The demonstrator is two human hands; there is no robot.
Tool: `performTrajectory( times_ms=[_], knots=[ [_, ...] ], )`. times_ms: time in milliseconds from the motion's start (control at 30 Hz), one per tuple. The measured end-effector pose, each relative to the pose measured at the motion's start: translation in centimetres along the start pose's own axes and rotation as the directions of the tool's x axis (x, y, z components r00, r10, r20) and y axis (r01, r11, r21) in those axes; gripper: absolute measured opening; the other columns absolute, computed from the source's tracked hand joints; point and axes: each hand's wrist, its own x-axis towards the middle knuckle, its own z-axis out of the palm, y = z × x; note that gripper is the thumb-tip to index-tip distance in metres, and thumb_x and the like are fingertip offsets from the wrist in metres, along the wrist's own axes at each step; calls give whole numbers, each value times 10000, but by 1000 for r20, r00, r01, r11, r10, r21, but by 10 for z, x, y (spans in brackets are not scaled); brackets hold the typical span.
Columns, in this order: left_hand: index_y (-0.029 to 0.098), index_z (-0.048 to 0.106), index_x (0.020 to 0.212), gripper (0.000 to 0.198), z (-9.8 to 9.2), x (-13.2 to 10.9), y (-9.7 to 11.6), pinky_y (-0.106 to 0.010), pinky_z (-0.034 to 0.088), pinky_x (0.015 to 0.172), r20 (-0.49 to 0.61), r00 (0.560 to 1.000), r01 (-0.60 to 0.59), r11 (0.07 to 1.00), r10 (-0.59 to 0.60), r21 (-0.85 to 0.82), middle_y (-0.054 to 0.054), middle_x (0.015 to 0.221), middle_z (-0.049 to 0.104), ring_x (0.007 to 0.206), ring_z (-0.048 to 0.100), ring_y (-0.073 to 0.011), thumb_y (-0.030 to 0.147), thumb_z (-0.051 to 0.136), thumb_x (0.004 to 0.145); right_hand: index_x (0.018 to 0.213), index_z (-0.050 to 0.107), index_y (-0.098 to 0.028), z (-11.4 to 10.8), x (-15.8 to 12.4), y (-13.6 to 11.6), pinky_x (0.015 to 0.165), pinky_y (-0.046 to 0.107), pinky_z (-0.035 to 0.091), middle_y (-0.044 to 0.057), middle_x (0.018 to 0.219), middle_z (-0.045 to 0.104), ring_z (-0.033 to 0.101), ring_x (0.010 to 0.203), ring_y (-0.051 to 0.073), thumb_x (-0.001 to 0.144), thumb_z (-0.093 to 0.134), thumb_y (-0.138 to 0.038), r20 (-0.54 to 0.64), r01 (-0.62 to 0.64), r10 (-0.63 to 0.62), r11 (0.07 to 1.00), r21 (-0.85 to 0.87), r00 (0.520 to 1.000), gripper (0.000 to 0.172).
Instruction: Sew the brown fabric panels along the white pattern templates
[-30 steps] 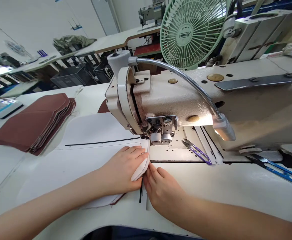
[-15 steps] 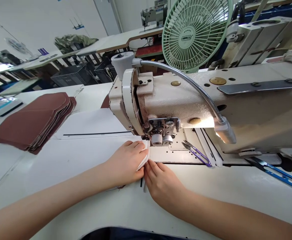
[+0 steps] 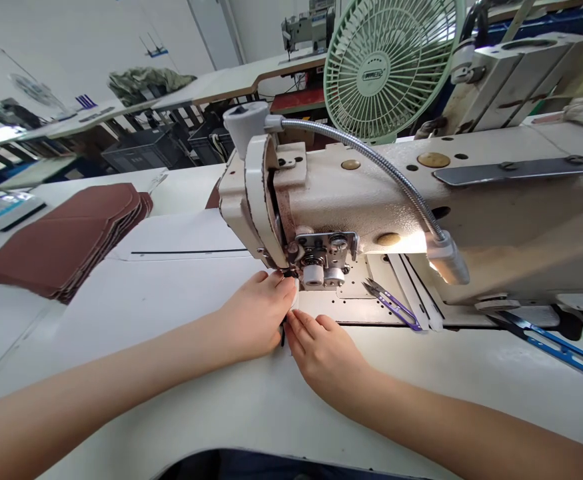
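A large white panel [image 3: 171,293] with a thin black strip across its far part lies on the table, its right edge under the needle area of the sewing machine [image 3: 371,200]. My left hand [image 3: 256,313] is closed over that edge just before the presser foot, fingers curled and pressing. Close beside it, my right hand [image 3: 324,347] pinches the panel's edge between thumb and fingertips. A narrow dark strip [image 3: 283,335] hangs out between the two hands. The needle and the seam itself are hidden behind my left fingers.
Purple thread snips [image 3: 394,305] and white strips [image 3: 414,293] lie right of the needle, blue-handled snips [image 3: 561,347] farther right. A stack of brown panels [image 3: 66,240] sits on the left. The lamp [image 3: 446,260] on its bent neck and a green fan [image 3: 391,67] stand over the machine.
The white panel has slid away from me under the machine, its black strip now farther back. Less of the dark strip shows between my hands. Both hands have shifted slightly forward.
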Motion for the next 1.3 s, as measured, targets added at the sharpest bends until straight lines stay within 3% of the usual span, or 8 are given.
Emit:
performTrajectory(
  times_ms=[100,233,433,767,867,1033,1167,1300],
  knots=[
    [93,576,1007,312,1,-1,2,-384,474,682,49,998,26,999,-28,35,-143,930,619,829,591,-295,45,484,713,1151,636,-6,1,0,3,692,339,509,177,1205,638,582,1111,275,869,469,-117,2,-8,8,1000,0,1000,347],
    [128,548,945,251,0,1,-2,-290,435,596,89,995,46,988,-33,-149,-77,829,630,688,608,-211,28,431,746,1178,616,5,2,0,6,689,352,500,198,1221,623,571,1116,283,868,465,-113,19,-14,14,1000,2,1000,365],
    [161,519,932,196,-1,8,-8,-278,420,618,70,996,67,970,-52,-234,-44,821,631,736,613,-209,69,396,810,1208,592,-3,9,3,11,713,358,478,195,1268,593,532,1169,276,859,468,-53,47,-53,52,998,19,997,374],
    [148,565,940,311,3,14,4,-246,440,627,33,984,180,972,-177,-148,-14,813,613,744,613,-180,104,279,826,1091,668,-19,9,9,13,732,373,460,185,1185,649,540,1149,305,921,507,-243,-7,-179,181,980,81,984,323],
    [134,576,974,296,7,17,13,-282,444,638,-12,972,227,959,-233,-169,-65,866,627,763,615,-211,96,315,841,1030,694,-39,8,11,13,724,367,458,180,1158,663,543,1146,297,952,461,-267,-19,-201,205,973,110,979,335],
    [149,599,1001,270,10,19,18,-312,452,693,-17,950,306,940,-312,-150,-102,957,621,817,611,-230,100,369,867,1160,633,-27,6,10,16,808,395,460,185,1246,613,524,1166,296,959,441,-362,-43,-251,261,954,164,964,436],
    [192,583,1144,323,9,2,10,-381,448,794,-106,960,260,965,-261,-23,-102,1053,590,984,556,-291,141,511,833,1176,626,-28,6,3,14,816,388,466,173,1238,622,539,1134,286,931,475,-250,-43,-195,206,963,187,978,363],
    [215,612,1089,256,10,-11,6,-329,451,718,-91,972,211,974,-218,-88,-71,942,582,899,559,-243,146,446,907,1182,615,-2,7,0,9,777,374,473,192,1220,627,557,1091,277,882,469,-116,-32,-129,138,971,200,990,353]
  ],
)
